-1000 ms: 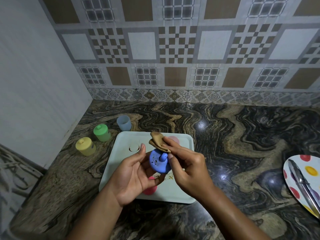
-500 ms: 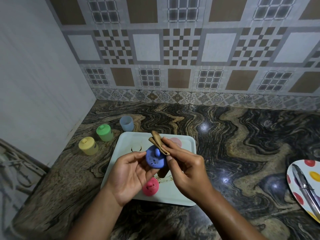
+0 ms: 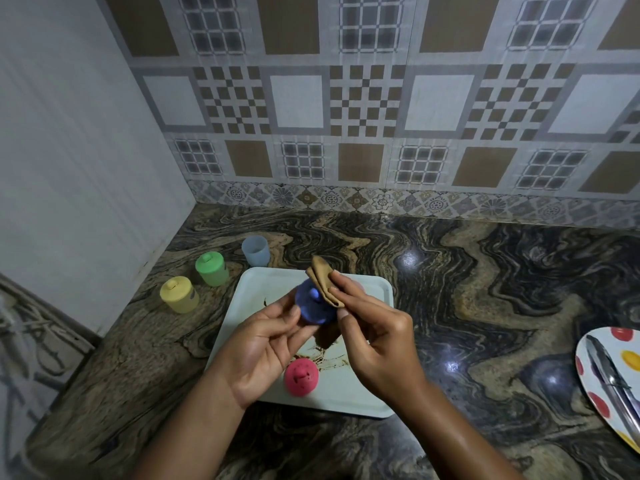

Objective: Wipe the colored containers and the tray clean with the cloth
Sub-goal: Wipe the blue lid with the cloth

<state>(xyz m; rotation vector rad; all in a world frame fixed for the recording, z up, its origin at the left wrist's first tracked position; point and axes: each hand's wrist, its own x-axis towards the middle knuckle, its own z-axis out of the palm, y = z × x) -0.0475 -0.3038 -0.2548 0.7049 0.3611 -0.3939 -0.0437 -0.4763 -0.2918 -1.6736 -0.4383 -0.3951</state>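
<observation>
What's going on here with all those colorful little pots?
Someone is cleaning. The left hand holds a blue container above the white tray, and the right hand pinches a folded brown cloth against its top. A pink container sits on the tray near brown smears. A yellow container, green container and pale blue cup stand on the counter.

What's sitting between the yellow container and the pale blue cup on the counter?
The green lidded container stands between the yellow container and the pale blue cup, on the counter left of the tray. The head view shows this.
</observation>
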